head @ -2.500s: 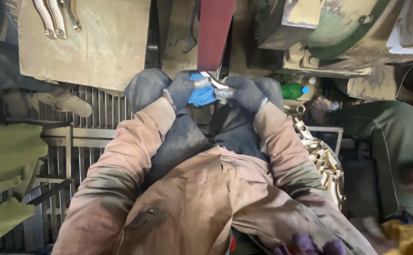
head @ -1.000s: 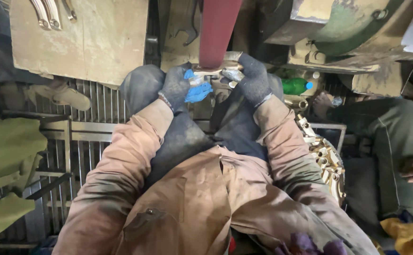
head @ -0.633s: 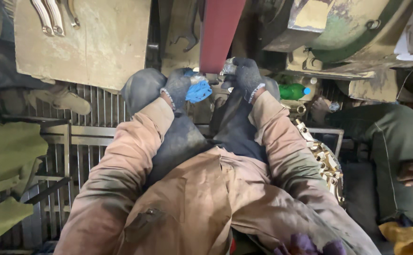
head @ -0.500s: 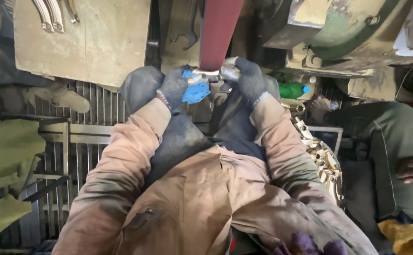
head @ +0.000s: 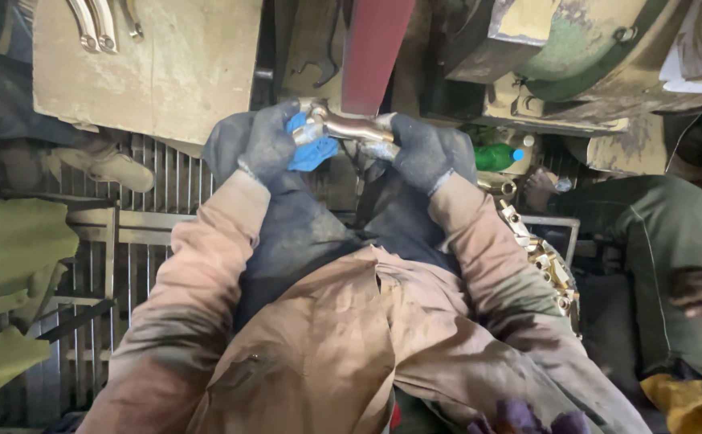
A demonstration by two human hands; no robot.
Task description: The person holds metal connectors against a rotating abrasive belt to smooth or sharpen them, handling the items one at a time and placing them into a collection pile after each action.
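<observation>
From the head camera, both arms reach forward and up in worn brown sleeves, elbows spread, the gloved hands meeting just below a red abrasive belt [head: 375, 48] that runs vertically. The left hand [head: 275, 145], in a dark fabric glove with blue coating on the fingertips, is clenched around one end of a curved brass-coloured metal fitting [head: 351, 127]. The right hand [head: 419, 149], in a similar dark glove, grasps the other end, fingers curled over it. The fitting lies almost level between the two hands, right at the lower edge of the belt; whether it touches the belt cannot be told.

Compared with half a second ago, the fitting sits in much the same place between the hands, and the right hand has dropped slightly and turned so the piece shows more of its shiny length. Two and a half seconds ago the hands were lower and closer together.

The fitting is smooth and glossy, tubular with a bend. The belt is matt and flat. To the right, a heap of small brass parts [head: 540, 257] glints beside the right sleeve, near a green plastic bottle [head: 495, 157]. To the left stands a slatted metal grating [head: 138, 265], and above it a scuffed beige panel [head: 154, 68] with steel spanners hanging at its top.
</observation>
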